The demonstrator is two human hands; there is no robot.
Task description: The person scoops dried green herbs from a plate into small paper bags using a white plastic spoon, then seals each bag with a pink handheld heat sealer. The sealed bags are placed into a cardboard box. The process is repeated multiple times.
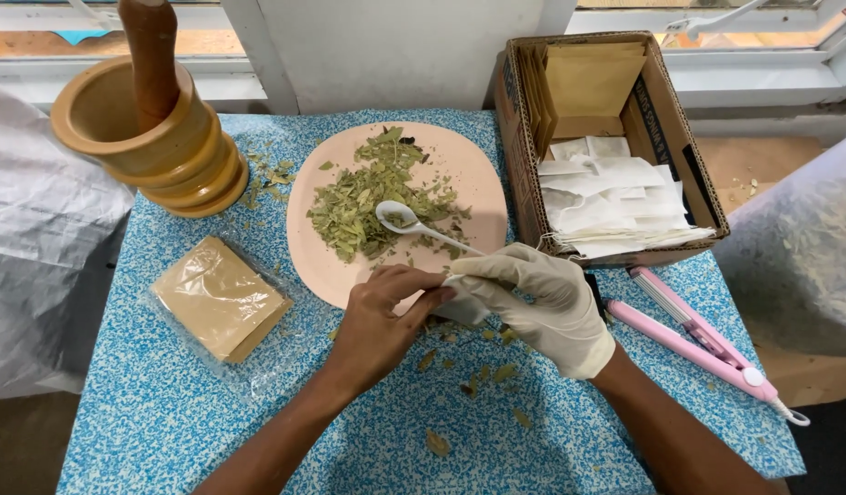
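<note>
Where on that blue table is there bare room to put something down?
Bare cloth shows at the near left corner of the table, below the clear packet of brown sheets. It is crowded around the pink plate, both hands and the cardboard box; leaf bits litter the middle.

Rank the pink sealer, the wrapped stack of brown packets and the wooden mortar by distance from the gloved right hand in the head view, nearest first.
From the gloved right hand:
1. Pink sealer, just to its right on the table.
2. Wrapped stack of brown packets, across on the left.
3. Wooden mortar, at the far left corner, with a pestle in it.
</note>
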